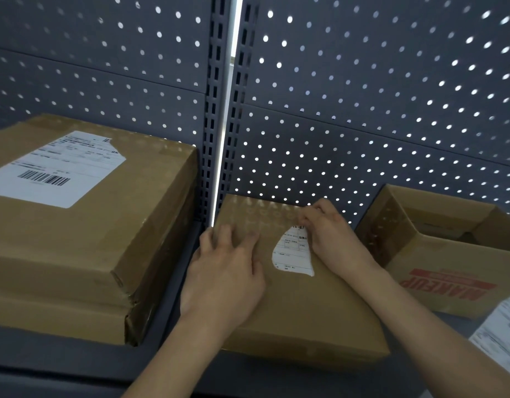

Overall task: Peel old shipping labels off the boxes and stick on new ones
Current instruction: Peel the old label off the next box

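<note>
Peeling was the step in hand, on the flat box (305,317) in the middle of the shelf (61,360). The left hand (228,271) lay on the lid, its fingers (233,234) spread wide and straight, pressing the cardboard down and gripping nothing. The right hand (331,239) was curled over the far end of the old label (294,254), fingertips bunched and apparently pinching its top edge by the barcode. What remained of that label was a ragged white scrap near the centre of the lid, just beside the right hand; bare cardboard lay to the left of it.

So, by my reading, this box was partway stripped, nothing new stuck on yet. The next move called for a slow, low pull toward the body while the left hand braced the box, or the scrap would likely shred again.

To the left stood a taller box (76,239) with its own label (53,170) on top, one corner missing. To the right, an open carton (449,254) with red lettering, and at the frame's edge some printed sheets (503,331), possibly the fresh labels; too blurred to say. Pegboard (363,110) backed the lot.
</note>
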The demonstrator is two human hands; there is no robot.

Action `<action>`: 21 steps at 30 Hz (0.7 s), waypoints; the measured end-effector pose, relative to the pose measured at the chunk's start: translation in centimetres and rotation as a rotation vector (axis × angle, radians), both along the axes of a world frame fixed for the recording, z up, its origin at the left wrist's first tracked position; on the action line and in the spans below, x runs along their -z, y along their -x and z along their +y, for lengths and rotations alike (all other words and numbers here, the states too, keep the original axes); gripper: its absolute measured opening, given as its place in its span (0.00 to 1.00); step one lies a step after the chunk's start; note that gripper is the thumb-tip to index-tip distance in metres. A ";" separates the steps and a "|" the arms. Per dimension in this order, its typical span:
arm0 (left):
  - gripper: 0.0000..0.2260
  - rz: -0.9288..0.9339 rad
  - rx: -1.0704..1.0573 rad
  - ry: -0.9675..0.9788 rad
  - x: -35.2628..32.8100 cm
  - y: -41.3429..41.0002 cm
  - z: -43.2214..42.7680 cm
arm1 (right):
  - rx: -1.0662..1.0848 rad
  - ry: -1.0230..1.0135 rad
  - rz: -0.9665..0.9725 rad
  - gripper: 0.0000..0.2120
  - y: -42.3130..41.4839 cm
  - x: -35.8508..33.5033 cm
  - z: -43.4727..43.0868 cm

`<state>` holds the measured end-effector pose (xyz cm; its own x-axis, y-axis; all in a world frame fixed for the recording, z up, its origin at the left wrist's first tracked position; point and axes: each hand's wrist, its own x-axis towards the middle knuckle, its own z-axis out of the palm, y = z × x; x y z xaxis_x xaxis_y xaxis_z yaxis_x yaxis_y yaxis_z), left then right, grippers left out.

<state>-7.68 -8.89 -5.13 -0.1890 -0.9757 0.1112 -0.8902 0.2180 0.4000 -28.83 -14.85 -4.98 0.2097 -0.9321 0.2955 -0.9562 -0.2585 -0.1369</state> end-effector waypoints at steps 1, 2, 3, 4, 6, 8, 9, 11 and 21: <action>0.23 0.001 0.001 0.000 0.0 0.0 0.0 | 0.022 0.010 -0.032 0.06 0.1 0.1 -0.1; 0.23 0.001 0.001 0.001 0.0 0.0 0.0 | 0.036 0.012 -0.031 0.05 0.0 0.2 -0.2; 0.23 0.000 0.001 0.001 0.0 0.0 0.0 | 0.040 0.011 -0.004 0.05 -0.1 0.2 -0.2; 0.23 -0.003 0.001 0.001 0.0 0.0 0.0 | 0.036 0.011 0.043 0.05 -0.3 0.1 -0.3; 0.23 -0.004 -0.001 0.000 0.0 0.0 0.0 | 0.022 -0.007 0.138 0.06 -0.6 -0.1 -0.2; 0.23 -0.001 -0.005 -0.004 0.1 0.0 0.0 | -0.003 -0.034 0.192 0.07 -0.8 -0.5 0.0; 0.23 0.000 -0.007 -0.004 0.1 0.0 0.0 | -0.016 -0.042 0.211 0.08 -0.9 -0.6 0.0; 0.23 0.002 -0.007 0.001 0.0 0.1 0.0 | -0.038 -0.044 0.247 0.09 -1.1 -1.0 -0.1; 0.23 0.017 -0.007 -0.003 0.0 0.0 0.0 | 0.046 -0.012 -0.043 0.06 0.0 0.1 -0.1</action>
<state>-7.67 -8.92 -5.17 -0.1798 -0.9773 0.1117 -0.8847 0.2103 0.4160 -28.83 -14.94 -5.08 0.1536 -0.9441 0.2917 -0.9604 -0.2121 -0.1806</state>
